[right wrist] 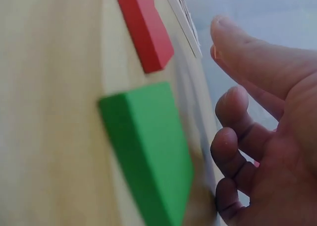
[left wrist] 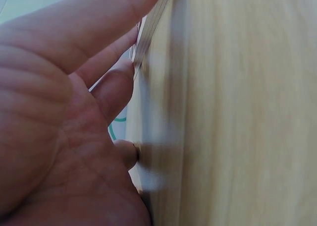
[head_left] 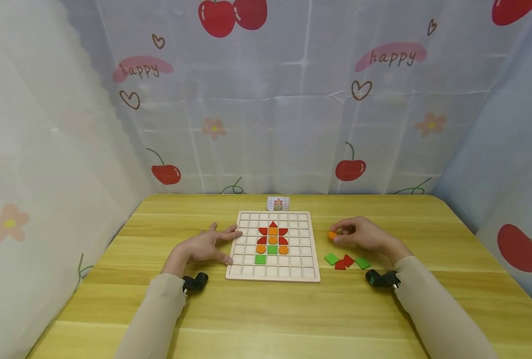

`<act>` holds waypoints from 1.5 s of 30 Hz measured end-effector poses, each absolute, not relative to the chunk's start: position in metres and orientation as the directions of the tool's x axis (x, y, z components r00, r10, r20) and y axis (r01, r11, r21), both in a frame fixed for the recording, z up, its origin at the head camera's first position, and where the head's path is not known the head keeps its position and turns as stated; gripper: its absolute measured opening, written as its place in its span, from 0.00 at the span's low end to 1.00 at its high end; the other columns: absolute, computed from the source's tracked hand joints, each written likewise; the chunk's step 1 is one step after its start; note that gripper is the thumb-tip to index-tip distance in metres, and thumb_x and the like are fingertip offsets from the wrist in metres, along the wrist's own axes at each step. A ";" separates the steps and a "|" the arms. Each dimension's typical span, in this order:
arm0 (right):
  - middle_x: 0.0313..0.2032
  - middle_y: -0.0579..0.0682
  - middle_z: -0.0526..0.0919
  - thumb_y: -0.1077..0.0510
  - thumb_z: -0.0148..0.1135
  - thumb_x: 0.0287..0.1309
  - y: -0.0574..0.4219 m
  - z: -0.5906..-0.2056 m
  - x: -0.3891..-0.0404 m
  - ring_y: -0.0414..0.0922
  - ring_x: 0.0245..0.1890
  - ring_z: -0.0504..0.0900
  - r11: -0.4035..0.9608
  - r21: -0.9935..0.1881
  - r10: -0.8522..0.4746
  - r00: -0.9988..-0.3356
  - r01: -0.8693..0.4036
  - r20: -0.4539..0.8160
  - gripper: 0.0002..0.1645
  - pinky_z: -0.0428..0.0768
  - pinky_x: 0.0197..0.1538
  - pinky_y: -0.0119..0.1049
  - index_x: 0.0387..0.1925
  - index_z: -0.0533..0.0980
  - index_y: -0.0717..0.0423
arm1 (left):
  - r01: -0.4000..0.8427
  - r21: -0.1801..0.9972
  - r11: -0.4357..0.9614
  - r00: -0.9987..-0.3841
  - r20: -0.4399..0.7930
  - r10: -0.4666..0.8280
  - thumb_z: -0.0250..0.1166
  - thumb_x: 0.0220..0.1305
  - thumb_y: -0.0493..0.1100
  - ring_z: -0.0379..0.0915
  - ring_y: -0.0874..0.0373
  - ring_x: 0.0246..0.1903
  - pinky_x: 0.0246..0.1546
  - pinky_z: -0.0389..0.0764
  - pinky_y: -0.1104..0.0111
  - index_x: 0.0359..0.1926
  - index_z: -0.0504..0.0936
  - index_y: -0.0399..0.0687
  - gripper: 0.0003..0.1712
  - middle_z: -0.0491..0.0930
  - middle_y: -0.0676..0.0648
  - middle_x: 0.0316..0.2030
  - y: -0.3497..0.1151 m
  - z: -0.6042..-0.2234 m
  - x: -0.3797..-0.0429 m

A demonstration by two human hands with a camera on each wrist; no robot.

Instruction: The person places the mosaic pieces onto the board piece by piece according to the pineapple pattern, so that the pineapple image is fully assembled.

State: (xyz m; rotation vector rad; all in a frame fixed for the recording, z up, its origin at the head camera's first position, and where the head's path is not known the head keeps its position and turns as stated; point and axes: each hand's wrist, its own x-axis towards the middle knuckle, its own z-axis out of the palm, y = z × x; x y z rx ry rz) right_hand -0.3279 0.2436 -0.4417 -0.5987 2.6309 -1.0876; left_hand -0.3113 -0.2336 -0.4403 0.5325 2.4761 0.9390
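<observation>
A square wooden grid board (head_left: 241, 270) lies on the table. On it, red, orange and green tiles make a figure, with a green square (head_left: 260, 259) at its lower left. My left hand (head_left: 206, 245) rests at the board's left edge, fingers spread and touching the rim. To the right of the board, my right hand (head_left: 360, 233) pinches an orange round tile (head_left: 332, 235) between thumb and fingers; the right wrist view does not show that tile. Just nearer to me lie a green tile (head_left: 362, 263), another green tile (head_left: 331, 259) and two red tiles (head_left: 348, 261).
A small printed card (head_left: 277, 203) with a coloured figure on a grid lies behind the board. The wooden table (head_left: 257, 319) ends at a cherry-patterned curtain (head_left: 292, 149), which also hangs on both sides.
</observation>
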 end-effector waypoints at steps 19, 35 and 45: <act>0.28 0.48 0.75 0.51 0.71 0.64 0.212 -0.429 -0.322 0.43 0.28 0.70 0.646 -0.741 -0.352 -0.933 -0.184 -0.076 0.18 0.68 0.31 0.33 0.52 0.85 0.56 | 0.196 0.685 0.701 -0.832 -0.263 0.489 0.78 0.55 0.54 0.13 0.38 0.81 0.71 0.26 0.27 0.77 0.66 0.70 0.49 0.46 0.61 0.82 -0.234 -0.441 -0.313; 0.28 0.48 0.75 0.50 0.77 0.58 0.128 -0.417 -0.309 0.46 0.32 0.71 0.654 -0.721 -0.392 -0.918 -0.229 -0.064 0.13 0.67 0.35 0.36 0.43 0.88 0.48 | 0.191 0.676 0.712 -0.839 -0.264 0.476 0.78 0.56 0.53 0.14 0.38 0.81 0.72 0.28 0.27 0.77 0.67 0.70 0.48 0.47 0.63 0.82 -0.232 -0.441 -0.311; 0.23 0.44 0.72 0.51 0.78 0.56 0.093 -0.419 -0.285 0.40 0.25 0.68 0.650 -0.679 -0.473 -0.881 -0.342 -0.010 0.12 0.66 0.32 0.32 0.41 0.87 0.48 | 0.204 0.661 0.722 -0.841 -0.259 0.475 0.77 0.56 0.55 0.15 0.38 0.81 0.71 0.28 0.26 0.76 0.66 0.72 0.48 0.47 0.63 0.82 -0.233 -0.443 -0.313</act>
